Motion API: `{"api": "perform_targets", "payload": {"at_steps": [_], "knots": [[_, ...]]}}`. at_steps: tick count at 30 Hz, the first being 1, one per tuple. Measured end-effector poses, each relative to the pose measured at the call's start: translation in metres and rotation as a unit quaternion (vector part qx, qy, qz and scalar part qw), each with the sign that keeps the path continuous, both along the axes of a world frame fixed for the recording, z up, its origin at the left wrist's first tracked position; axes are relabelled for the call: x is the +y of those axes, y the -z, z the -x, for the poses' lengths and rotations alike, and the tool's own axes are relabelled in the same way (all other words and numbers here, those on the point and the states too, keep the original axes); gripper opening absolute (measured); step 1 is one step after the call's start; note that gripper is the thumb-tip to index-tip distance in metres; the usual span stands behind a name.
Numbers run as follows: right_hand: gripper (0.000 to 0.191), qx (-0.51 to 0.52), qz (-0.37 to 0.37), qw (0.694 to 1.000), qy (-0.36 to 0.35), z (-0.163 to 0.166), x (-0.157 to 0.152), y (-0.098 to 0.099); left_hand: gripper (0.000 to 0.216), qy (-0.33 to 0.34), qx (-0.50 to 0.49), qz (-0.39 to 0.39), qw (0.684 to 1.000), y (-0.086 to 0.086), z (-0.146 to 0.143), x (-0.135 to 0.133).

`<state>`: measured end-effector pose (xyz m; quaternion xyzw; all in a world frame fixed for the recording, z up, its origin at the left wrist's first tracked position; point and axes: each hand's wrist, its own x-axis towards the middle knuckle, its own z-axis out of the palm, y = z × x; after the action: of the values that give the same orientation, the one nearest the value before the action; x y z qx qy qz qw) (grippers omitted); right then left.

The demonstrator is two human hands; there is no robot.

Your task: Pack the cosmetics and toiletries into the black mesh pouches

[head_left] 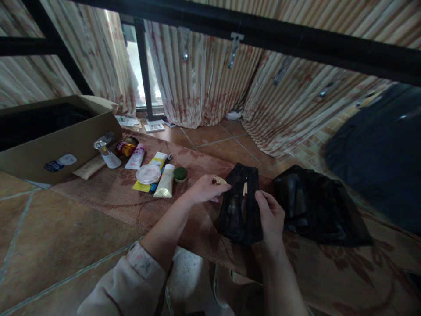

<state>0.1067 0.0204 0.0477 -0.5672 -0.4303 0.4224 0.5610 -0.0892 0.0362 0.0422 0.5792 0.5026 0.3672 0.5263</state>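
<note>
Black mesh pouch (pixel 240 210) partly filled: your right hand (pixel 271 217) pinches its rim, your left hand (pixel 205 188) grips a gold-capped item (pixel 219 180); toiletries (pixel 154 173) lie left of those fingers.

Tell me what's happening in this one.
A person holds a black mesh pouch upright on a woven mat. The right hand grips its side; the left hand holds a small gold item at its top edge. A row of tubes and jars lies to the left, beside a cardboard box; another black bag lies to the right.
</note>
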Motion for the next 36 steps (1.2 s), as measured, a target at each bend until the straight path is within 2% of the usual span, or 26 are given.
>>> {"api": "perform_targets", "payload": {"at_steps": [8,36], "knots": [[0.035,0.002,0.013,1.000,0.006,0.0016,-0.0017,-0.0044,0.042,-0.005,-0.008,-0.002,1.000,-0.0018,-0.0016,-0.0009],[0.037,-0.005,0.004,1.000,0.006,0.0002,-0.0006,0.0003,0.040,0.006,-0.053,0.001,0.999,-0.0069,-0.0025,-0.0022]]}}
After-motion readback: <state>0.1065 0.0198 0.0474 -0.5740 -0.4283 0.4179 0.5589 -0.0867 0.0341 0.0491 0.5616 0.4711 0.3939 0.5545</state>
